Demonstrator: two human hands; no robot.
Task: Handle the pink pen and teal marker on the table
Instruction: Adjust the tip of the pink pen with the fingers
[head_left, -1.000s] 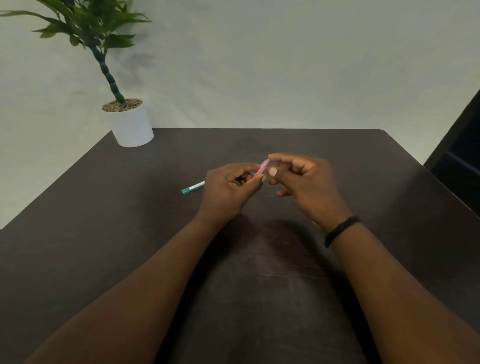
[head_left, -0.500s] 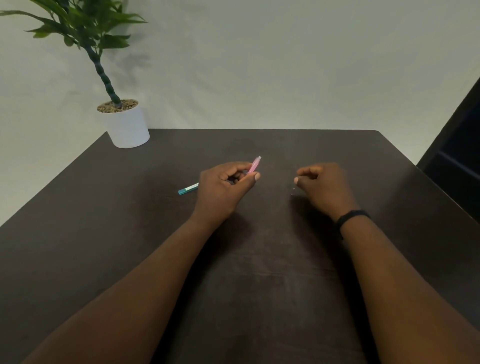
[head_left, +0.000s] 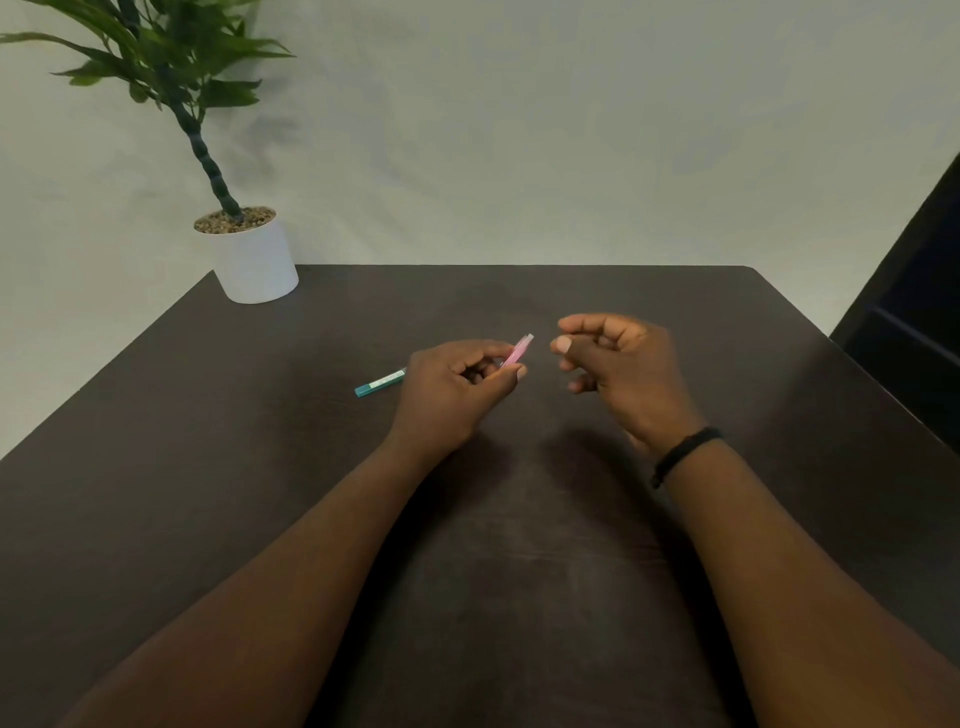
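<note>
Two bare forearms reach in from the near edge across the dark brown wooden table (head_left: 260, 493), which shows faint scuffs between them. On the right wrist sits a thin black wristband (head_left: 685, 453). Beyond it the right hand (head_left: 621, 371) is raised a little above the tabletop with its fingers loosely curled, thumb and forefinger drawn close together at their tips (whether anything small is pinched there cannot be told), and it is not touching the pen. Just to its left, across a small gap, the left hand (head_left: 454, 392) is closed around the slim pink plastic pen (head_left: 519, 350), thumb and forefinger pinching the barrel while the other fingers fold under it; the pen's far end sticks out past the fingertips, tilted up and toward the right hand, its tip pale and slightly blurred. On the other side of the left hand, the teal marker with a pale label band (head_left: 379, 384) lies flat on the table, its near end hidden behind the knuckles and its capped end pointing away to the left. Well beyond the left hand, at the table's far left corner, stands a white cylindrical pot (head_left: 255, 265) topped with pebbles, holding a green leafy plant with a ringed stem (head_left: 156, 57) against the plain pale wall (head_left: 519, 130).
</note>
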